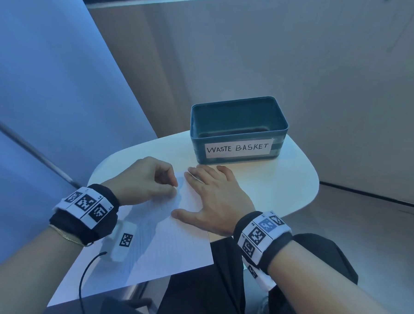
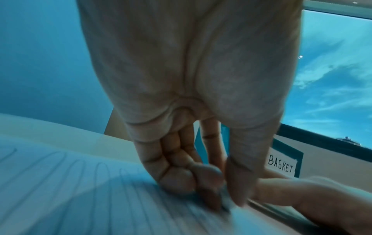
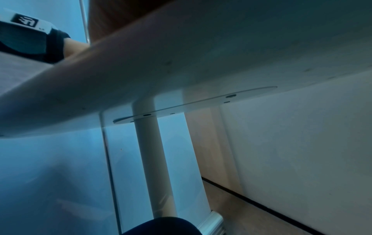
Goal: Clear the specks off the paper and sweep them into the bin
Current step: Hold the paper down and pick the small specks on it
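From the head camera I see my left hand (image 1: 142, 180) curled on the far left part of the lined paper (image 1: 172, 246), fingers bent in against the thumb, pinching at the sheet's surface; what sits between them I cannot make out here. My right hand (image 1: 213, 200) lies flat on the sheet just beside it, fingers straight and close together, thumb spread out toward me. The paper lies on the small white table (image 1: 295, 185) and hangs over its near edge. The teal bin labelled WASTE BASKET (image 1: 238, 132) stands on the far side of the table, just beyond my right fingertips. I can't pick out any specks on the sheet from here. A black cable (image 1: 87, 273) runs down from my left wristband (image 1: 86, 205).

At the left wrist camera, the left hand (image 2: 201, 182) presses down on the lined paper (image 2: 80, 182), fingertips and thumb closed on something small and pale, blurred. The right hand (image 2: 312, 195) lies alongside, touching the sheet. Part of the bin's label (image 2: 281, 165) reads BASKET.

The right wrist camera looks under the table (image 3: 181, 55): its underside, the white pedestal leg (image 3: 153, 159) and the round mounting plate (image 3: 201, 105). My right hand's fingers are out of this view.
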